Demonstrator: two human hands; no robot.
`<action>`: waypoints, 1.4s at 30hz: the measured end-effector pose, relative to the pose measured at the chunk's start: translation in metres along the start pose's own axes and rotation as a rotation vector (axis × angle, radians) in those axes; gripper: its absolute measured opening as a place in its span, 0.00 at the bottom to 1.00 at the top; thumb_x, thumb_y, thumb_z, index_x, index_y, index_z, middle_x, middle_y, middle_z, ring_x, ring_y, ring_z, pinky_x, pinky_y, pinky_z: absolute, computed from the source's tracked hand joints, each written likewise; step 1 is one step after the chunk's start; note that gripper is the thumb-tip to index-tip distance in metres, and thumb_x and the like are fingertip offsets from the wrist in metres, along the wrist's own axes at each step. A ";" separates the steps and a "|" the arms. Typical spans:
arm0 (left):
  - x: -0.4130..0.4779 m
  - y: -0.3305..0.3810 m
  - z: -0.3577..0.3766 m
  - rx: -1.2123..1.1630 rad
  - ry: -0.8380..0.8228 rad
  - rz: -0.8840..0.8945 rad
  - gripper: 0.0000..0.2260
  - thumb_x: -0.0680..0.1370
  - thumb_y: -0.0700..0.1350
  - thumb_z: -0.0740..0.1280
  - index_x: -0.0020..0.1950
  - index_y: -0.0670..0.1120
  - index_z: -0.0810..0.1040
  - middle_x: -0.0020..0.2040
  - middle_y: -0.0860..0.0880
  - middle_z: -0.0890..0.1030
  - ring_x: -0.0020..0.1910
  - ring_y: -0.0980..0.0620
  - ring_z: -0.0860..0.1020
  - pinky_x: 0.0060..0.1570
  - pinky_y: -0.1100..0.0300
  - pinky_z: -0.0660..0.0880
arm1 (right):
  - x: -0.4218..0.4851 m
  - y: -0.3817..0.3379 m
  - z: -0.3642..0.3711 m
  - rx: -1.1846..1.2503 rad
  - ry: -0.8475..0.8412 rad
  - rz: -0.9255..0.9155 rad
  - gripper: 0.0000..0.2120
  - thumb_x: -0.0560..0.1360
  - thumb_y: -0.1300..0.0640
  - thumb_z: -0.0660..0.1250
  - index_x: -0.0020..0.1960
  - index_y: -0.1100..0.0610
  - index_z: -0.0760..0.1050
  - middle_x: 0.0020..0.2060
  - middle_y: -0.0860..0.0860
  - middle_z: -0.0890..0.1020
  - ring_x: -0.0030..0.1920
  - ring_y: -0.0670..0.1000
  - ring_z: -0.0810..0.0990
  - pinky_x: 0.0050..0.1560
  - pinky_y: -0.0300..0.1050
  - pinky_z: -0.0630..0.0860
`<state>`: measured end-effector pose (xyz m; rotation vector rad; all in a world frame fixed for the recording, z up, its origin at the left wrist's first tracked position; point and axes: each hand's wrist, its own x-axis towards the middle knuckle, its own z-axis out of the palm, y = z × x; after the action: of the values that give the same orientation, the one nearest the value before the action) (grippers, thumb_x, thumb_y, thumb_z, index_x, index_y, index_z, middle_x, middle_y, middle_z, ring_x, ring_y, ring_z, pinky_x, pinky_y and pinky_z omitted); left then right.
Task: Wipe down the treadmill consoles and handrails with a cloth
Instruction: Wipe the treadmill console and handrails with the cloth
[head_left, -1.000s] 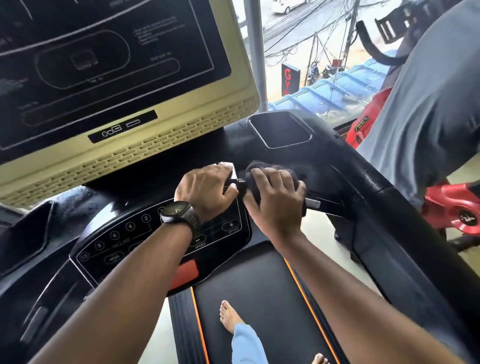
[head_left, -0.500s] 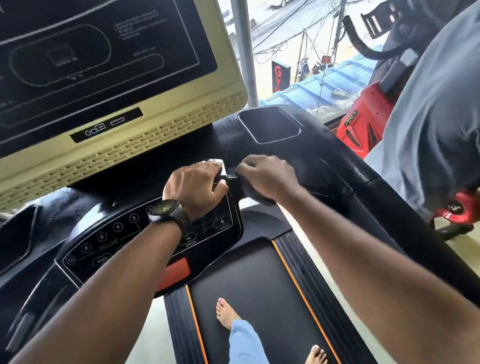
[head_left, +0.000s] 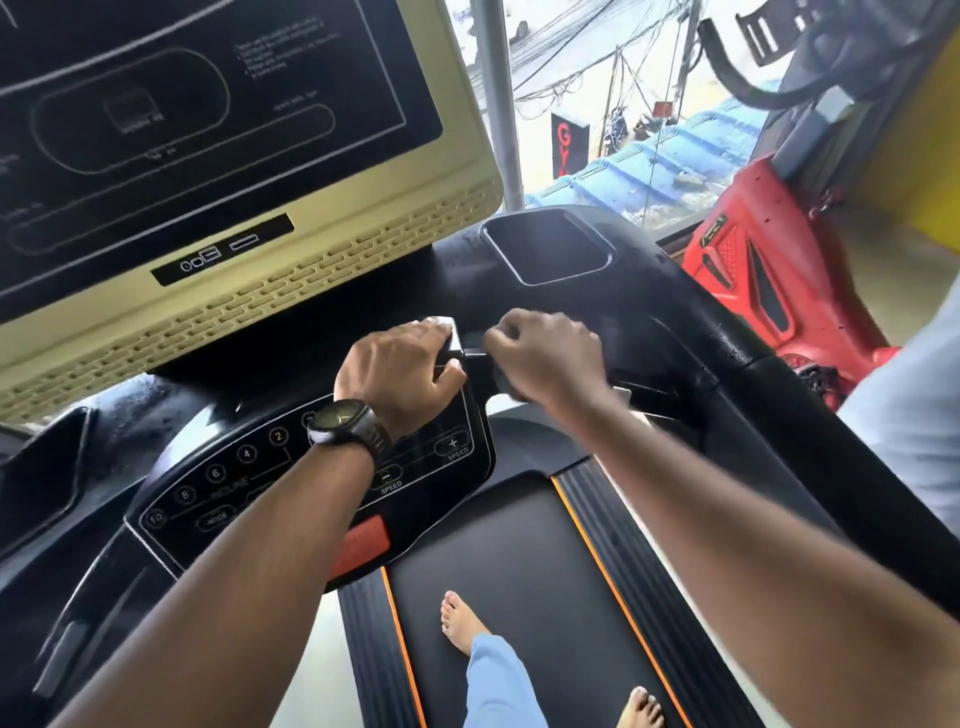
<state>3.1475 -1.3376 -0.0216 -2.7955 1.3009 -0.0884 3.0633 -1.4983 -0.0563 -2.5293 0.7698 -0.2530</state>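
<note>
Since the dark cloth (head_left: 506, 387) looks soft and light, right grip (head_left: 545, 358) clamps it bunched round black handrail (head_left: 472, 357); left grip (head_left: 400, 374), nine o'clock, clasps black button console (head_left: 436, 457).

Keypad panel (head_left: 223, 483) — glossy black plastic; screen housing (head_left: 363, 270) matt cream plastic w/ ribbed grille; belt (head_left: 519, 561) matt, rubbery.

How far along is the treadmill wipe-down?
Done, likely: black housing around the cup holder looks wet. In hand: right hand wraps the cloth round the grip bar; left hand holds its end. Left: screen, button panel, side handrail; wiped or not, cannot tell.
</note>
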 end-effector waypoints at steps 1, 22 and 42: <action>0.000 0.000 0.001 0.002 0.002 -0.001 0.25 0.75 0.59 0.51 0.63 0.49 0.77 0.61 0.49 0.82 0.59 0.48 0.80 0.54 0.50 0.78 | -0.015 -0.004 0.008 -0.076 0.130 -0.043 0.19 0.74 0.40 0.55 0.49 0.48 0.81 0.45 0.51 0.84 0.50 0.60 0.81 0.53 0.54 0.72; 0.001 0.000 0.002 0.019 0.008 -0.022 0.26 0.75 0.59 0.51 0.65 0.50 0.76 0.63 0.50 0.81 0.60 0.48 0.80 0.54 0.52 0.77 | -0.029 -0.011 0.026 -0.086 0.209 -0.025 0.17 0.75 0.41 0.59 0.55 0.46 0.80 0.51 0.50 0.83 0.55 0.58 0.80 0.58 0.58 0.69; 0.000 0.000 0.003 0.025 0.002 -0.016 0.28 0.75 0.59 0.50 0.66 0.49 0.76 0.62 0.49 0.82 0.59 0.47 0.81 0.53 0.52 0.77 | -0.049 0.003 0.052 -0.100 0.438 -0.265 0.21 0.77 0.42 0.62 0.68 0.46 0.77 0.63 0.47 0.80 0.64 0.57 0.77 0.64 0.64 0.68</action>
<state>3.1480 -1.3377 -0.0242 -2.7855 1.2692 -0.1080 3.0375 -1.4521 -0.1049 -2.7038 0.6075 -0.9002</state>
